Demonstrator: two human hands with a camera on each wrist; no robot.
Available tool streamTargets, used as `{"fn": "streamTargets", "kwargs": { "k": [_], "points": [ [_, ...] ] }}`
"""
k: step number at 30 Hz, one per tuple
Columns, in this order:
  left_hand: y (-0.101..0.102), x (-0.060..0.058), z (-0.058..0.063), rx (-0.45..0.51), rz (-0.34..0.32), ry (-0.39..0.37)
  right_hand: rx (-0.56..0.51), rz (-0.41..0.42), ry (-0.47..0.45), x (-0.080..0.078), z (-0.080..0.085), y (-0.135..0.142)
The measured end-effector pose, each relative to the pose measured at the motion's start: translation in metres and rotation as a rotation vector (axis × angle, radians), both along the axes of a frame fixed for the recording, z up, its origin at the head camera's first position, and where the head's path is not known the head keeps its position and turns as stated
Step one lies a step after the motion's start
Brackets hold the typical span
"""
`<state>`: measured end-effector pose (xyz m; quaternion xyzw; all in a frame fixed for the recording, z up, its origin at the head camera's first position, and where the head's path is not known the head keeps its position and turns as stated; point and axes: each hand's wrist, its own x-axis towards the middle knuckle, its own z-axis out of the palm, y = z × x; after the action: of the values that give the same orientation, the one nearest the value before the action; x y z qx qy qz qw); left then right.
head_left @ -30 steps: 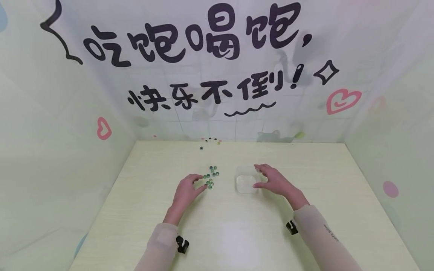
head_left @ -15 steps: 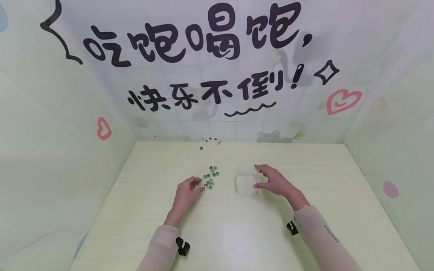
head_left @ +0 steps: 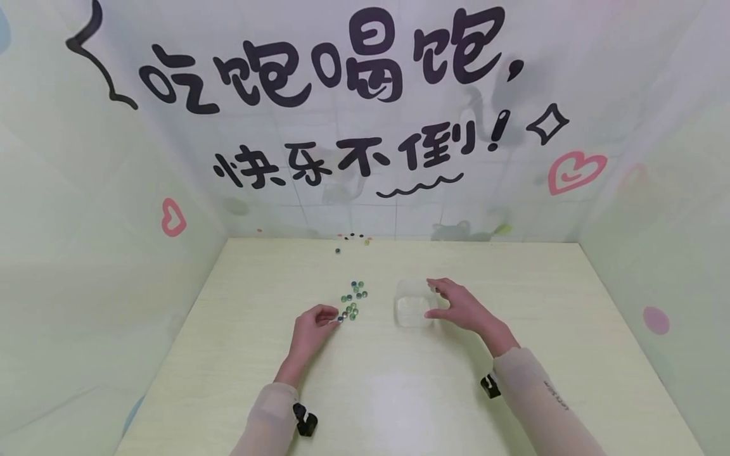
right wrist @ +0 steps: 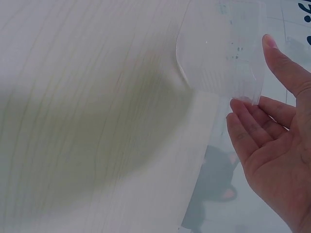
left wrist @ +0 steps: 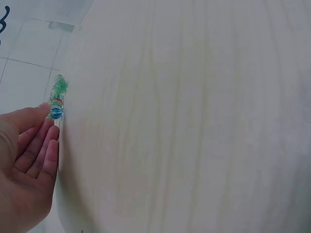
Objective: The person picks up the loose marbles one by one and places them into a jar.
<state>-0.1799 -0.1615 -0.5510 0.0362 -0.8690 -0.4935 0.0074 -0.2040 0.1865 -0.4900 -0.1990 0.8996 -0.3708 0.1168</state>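
Note:
My left hand (head_left: 312,330) is low over the table, thumb and fingers drawn together at the near left edge of a group of glass marbles (head_left: 350,309). It pinches a blue-striped marble (left wrist: 57,112) at the fingertips. In the left wrist view, green marbles (left wrist: 60,83) and an orange-banded marble (left wrist: 57,101) line up just beyond. My right hand (head_left: 464,306) grips the right side of a clear plastic box (head_left: 413,311), thumb and fingers spread around its side. The right wrist view shows the clear box (right wrist: 218,53) with my fingertips at its edge.
One dark marble (head_left: 338,251) and a yellowish marble (head_left: 367,242) lie near the back edge of the pale wooden table (head_left: 388,392). A printed cloth wall (head_left: 365,209) closes off the back and both sides.
My left hand has drawn back slightly toward me, its thumb and fingers closing together. A blue marble now shows at its fingertips. The right hand and the box have stayed put.

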Motion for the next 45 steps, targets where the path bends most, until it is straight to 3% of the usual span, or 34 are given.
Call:
{"fn": "streamTargets", "kwargs": {
  "k": [10,24,28,45],
  "points": [
    [-0.001,0.001,-0.007,0.004,-0.031,0.041,0.010,0.000,0.017,0.001,0.001,0.001],
    [0.017,0.004,-0.011,-0.065,0.065,0.021,0.002,-0.018,0.005,0.006,-0.006,0.007],
    [0.018,0.003,-0.013,-0.081,0.099,0.045,-0.006,-0.011,0.011,0.004,-0.008,0.005],
    [0.017,0.004,0.000,-0.057,0.090,-0.010,0.006,-0.021,0.020,0.001,-0.002,0.001]
  ]
}}
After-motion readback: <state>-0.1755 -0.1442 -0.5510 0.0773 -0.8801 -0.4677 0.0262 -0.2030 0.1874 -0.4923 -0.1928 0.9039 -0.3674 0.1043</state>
